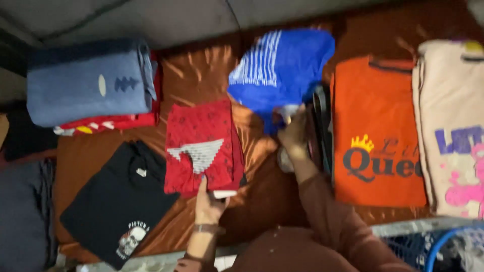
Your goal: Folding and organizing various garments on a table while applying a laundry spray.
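Note:
My left hand (pixel 207 201) grips the near edge of a folded red shirt (pixel 200 143) with a grey print, lying on a brown satin sheet (pixel 252 146). My right hand (pixel 294 132) holds a bunched blue shirt with white stripes (pixel 280 68), lifted above the sheet. A wristband sits on my left wrist; the right arm wears a brown sleeve.
A folded blue-grey garment (pixel 88 80) tops a red one at the far left. A black shirt (pixel 118 199) lies near left. An orange printed shirt (pixel 378 133) and a cream printed shirt (pixel 451 126) lie right. A blue basket (pixel 443 247) stands at the near right.

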